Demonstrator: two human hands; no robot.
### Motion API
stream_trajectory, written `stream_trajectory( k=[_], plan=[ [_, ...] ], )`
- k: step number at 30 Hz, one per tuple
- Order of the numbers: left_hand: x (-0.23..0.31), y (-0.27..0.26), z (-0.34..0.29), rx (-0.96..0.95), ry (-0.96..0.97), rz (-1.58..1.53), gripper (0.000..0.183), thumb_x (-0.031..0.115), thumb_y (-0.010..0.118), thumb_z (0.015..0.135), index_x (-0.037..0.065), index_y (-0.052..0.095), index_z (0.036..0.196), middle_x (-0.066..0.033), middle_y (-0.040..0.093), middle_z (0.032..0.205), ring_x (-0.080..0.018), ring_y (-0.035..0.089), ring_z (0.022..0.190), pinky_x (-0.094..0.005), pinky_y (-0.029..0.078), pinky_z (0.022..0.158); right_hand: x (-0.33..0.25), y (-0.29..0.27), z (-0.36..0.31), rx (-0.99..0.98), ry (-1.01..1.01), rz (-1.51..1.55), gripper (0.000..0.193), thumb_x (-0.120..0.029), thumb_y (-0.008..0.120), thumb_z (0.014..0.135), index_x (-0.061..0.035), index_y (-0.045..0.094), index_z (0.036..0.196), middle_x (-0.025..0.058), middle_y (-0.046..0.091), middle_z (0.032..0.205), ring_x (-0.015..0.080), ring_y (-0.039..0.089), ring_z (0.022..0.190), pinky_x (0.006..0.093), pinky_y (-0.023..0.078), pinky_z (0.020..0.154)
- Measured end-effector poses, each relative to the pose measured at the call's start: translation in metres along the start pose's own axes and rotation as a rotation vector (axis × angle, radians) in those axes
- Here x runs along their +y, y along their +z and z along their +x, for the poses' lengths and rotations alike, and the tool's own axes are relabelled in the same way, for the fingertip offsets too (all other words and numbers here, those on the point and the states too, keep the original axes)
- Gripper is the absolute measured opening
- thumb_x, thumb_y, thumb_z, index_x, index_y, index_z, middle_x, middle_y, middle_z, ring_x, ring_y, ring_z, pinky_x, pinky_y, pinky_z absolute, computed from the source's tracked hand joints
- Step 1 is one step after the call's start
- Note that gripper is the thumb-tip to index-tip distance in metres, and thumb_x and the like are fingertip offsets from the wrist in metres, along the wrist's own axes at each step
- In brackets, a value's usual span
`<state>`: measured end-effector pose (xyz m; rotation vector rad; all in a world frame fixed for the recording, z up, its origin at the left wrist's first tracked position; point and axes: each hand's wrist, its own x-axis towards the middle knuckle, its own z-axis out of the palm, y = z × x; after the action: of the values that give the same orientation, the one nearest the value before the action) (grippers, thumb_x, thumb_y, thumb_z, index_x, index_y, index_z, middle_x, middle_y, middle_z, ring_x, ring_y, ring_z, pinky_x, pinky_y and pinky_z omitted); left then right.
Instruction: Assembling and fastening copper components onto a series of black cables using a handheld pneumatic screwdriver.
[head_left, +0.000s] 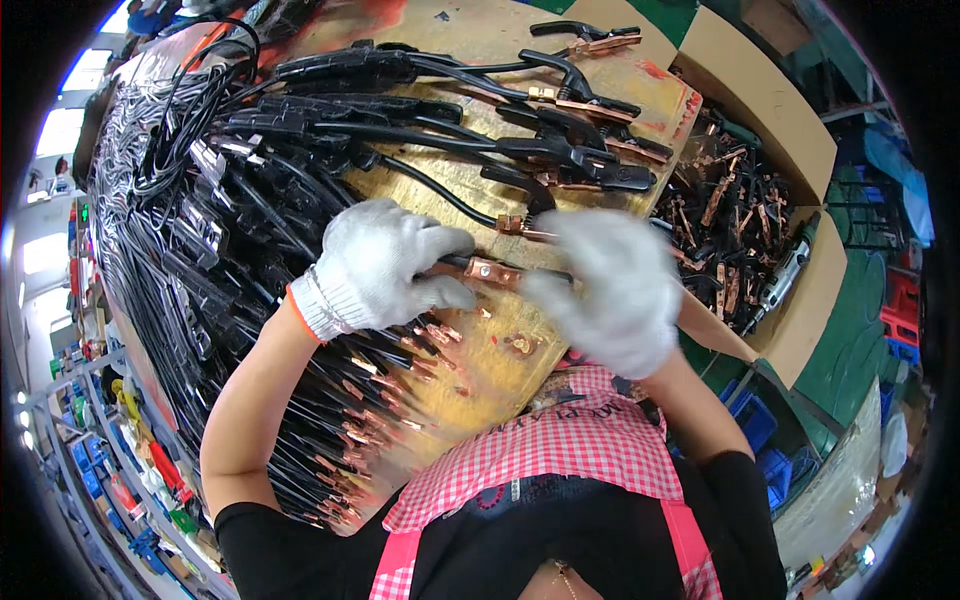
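My left hand, in a white knit glove, is closed on a black cable at its copper end. A copper piece with a round screw spans the gap between my two hands. At its other end is my right hand, also gloved; motion smears its fingers, so its grip cannot be made out. Just beyond lies an electrode holder with a black lever and copper jaw, joined to a cable. Farther off, several similar black and copper electrode holders lie side by side, pointing right.
Black cables with bundled loops heap on the left of the worn yellow worktable. Bare copper cable ends fan out toward me. Right of the table, an open cardboard box holds copper and black parts and a grey-green tool.
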<state>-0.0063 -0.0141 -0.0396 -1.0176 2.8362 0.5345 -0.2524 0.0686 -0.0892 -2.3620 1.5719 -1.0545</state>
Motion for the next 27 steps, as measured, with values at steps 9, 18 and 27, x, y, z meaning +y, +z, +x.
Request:
stream_trajectory(
  k=[9,18,27],
  plan=[
    [0.012,0.008,0.007,0.100,0.034,0.044,0.037,0.047,0.078,0.077,0.022,0.074,0.105,-0.0052,0.063,0.068,-0.0289,0.065,0.065,-0.0421,0.048,0.058,0.217,-0.097,-0.195,0.054,1.227,-0.763,0.083,-0.042,0.073,0.081,-0.0068,0.042,0.149,0.0282,0.060,0.129,0.0441,0.058,0.121,0.0505,0.046,0.103],
    [0.024,0.016,0.014,0.241,-0.106,-0.028,0.034,0.047,0.076,0.080,0.022,0.076,0.103,-0.0065,0.066,0.073,-0.0294,0.067,0.067,-0.0427,0.050,0.059,0.297,-0.105,-0.235,0.185,1.200,-0.497,0.067,-0.036,0.074,0.081,-0.0006,0.053,0.133,0.0205,0.069,0.112,0.0352,0.070,0.096,0.0477,0.055,0.084],
    [0.021,0.019,0.015,0.211,-0.095,-0.003,0.032,0.046,0.074,0.083,0.027,0.075,0.108,-0.0045,0.067,0.074,-0.0279,0.068,0.068,-0.0418,0.050,0.059,0.136,-0.123,-0.085,0.919,0.709,1.269,0.019,-0.016,0.058,0.099,0.0014,0.056,0.107,0.0068,0.060,0.085,0.0102,0.058,0.068,0.0245,0.047,0.051]
  ],
)
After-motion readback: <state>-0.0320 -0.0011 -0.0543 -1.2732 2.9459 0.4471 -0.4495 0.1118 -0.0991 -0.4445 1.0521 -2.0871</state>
